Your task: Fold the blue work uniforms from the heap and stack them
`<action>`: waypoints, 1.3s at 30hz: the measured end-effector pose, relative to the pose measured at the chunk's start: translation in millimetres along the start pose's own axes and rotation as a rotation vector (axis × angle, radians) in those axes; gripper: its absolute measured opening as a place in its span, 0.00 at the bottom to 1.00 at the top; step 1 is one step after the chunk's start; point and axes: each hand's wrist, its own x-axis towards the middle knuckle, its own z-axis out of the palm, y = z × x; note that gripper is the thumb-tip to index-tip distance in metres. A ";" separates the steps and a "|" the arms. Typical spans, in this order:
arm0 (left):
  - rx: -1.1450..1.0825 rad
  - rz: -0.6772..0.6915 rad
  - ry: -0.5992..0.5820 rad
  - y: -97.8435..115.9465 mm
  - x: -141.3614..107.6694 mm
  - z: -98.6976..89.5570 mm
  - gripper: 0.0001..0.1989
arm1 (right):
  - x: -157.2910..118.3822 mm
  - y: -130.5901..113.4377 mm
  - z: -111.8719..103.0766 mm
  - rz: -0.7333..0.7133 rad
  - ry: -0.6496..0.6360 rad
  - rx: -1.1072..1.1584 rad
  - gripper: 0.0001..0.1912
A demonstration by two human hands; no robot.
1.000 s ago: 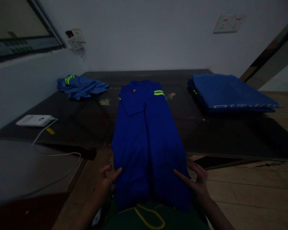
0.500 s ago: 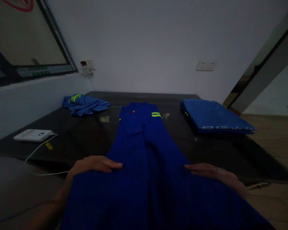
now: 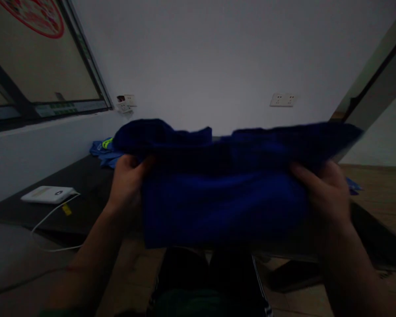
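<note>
A dark blue work coverall [image 3: 218, 202] is held up in front of me, its lower part hanging and its upper edge folded over. At its left side, my left hand [image 3: 127, 178] pinches the cloth between thumb and fingers. Gripping the right side likewise is my right hand [image 3: 330, 193], a little blurred. Both hands are closed on the fabric, at about the same height. The cloth hides much of the table, and its reflective stripes do not show now.
On the dark table [image 3: 86, 176] lie a white device [image 3: 49, 194] with a white cable and a crumpled blue garment [image 3: 106, 156] with a yellow stripe. A corner of the folded blue clothes [image 3: 353, 186] peeks out at right. Wall sockets [image 3: 283, 100] are behind.
The coverall's lower part was spread toward me over the table's front edge; now it is raised and folded over, away from me. Both hands have moved up and forward with it.
</note>
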 end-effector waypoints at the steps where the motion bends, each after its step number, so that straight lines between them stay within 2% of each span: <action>1: -0.024 -0.003 -0.014 -10.5 22.3 7.3 0.23 | 26.9 7.0 17.9 0.005 -0.051 0.087 0.22; 4: -0.053 -0.099 -0.123 -63.5 86.0 22.3 0.23 | 99.4 57.9 75.9 0.061 -0.273 0.261 0.27; 6: 0.020 -0.296 -0.156 -106.5 113.6 24.4 0.21 | 126.3 105.4 109.6 0.233 -0.390 0.218 0.26; 8: 0.197 -0.564 -0.175 -144.9 124.9 20.5 0.17 | 132.2 149.8 134.0 0.478 -0.467 -0.063 0.22; 9: 0.255 -0.642 -0.188 -160.6 125.9 16.9 0.16 | 129.5 168.3 142.5 0.533 -0.477 -0.141 0.21; 11: 0.327 -0.725 -0.209 -184.8 123.7 8.0 0.16 | 119.5 196.6 153.5 0.572 -0.466 -0.252 0.18; 14: 0.363 -0.762 -0.238 -206.6 124.0 -3.2 0.17 | 109.9 222.1 161.5 0.550 -0.430 -0.350 0.15; 19: 0.438 -0.735 -0.279 -231.8 141.7 -3.3 0.12 | 115.7 245.2 173.1 0.485 -0.411 -0.470 0.18; 23: 0.553 -0.617 -0.232 -250.6 152.2 1.2 0.05 | 120.5 254.6 182.9 0.330 -0.476 -0.678 0.18; 25: 0.634 -0.569 -0.207 -257.3 156.6 1.6 0.05 | 123.2 256.9 187.3 0.288 -0.519 -0.791 0.17; 29: 0.800 -0.546 -0.192 -265.8 167.0 0.6 0.05 | 127.7 262.7 196.8 0.336 -0.581 -0.888 0.17; 34: 0.897 -0.604 -0.231 -270.9 173.5 -0.1 0.08 | 127.1 270.4 203.9 0.353 -0.591 -0.904 0.18; 39: 0.900 -0.621 -0.291 -269.5 176.1 0.5 0.16 | 124.1 258.6 199.2 0.369 -0.578 -0.918 0.18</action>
